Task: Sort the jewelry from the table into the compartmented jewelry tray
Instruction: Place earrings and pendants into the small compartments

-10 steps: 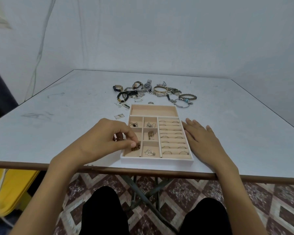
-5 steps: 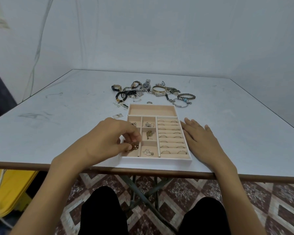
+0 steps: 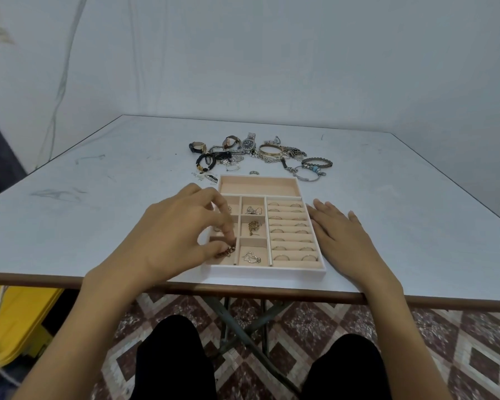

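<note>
A beige compartmented jewelry tray [image 3: 260,185] sits near the table's front edge. My left hand [image 3: 182,229] is over its left column, thumb and fingertips pinching a small gold chain piece [image 3: 227,251] in the nearest left compartment. My right hand [image 3: 341,232] lies flat on the table against the tray's right side. The right column holds several rings [image 3: 293,256] in slots. Small pieces lie in the middle compartments [image 3: 253,226]. A pile of watches and bracelets [image 3: 257,151] lies behind the tray.
A loose ring [image 3: 253,172] and small earrings [image 3: 205,176] lie on the white table [image 3: 98,203] just behind the tray. A yellow object [image 3: 15,319] stands on the floor to the left. My knees are under the front edge.
My left hand has stayed over the tray's left column, its fingers working the gold chain piece into the nearest compartment. My right hand has not moved.
</note>
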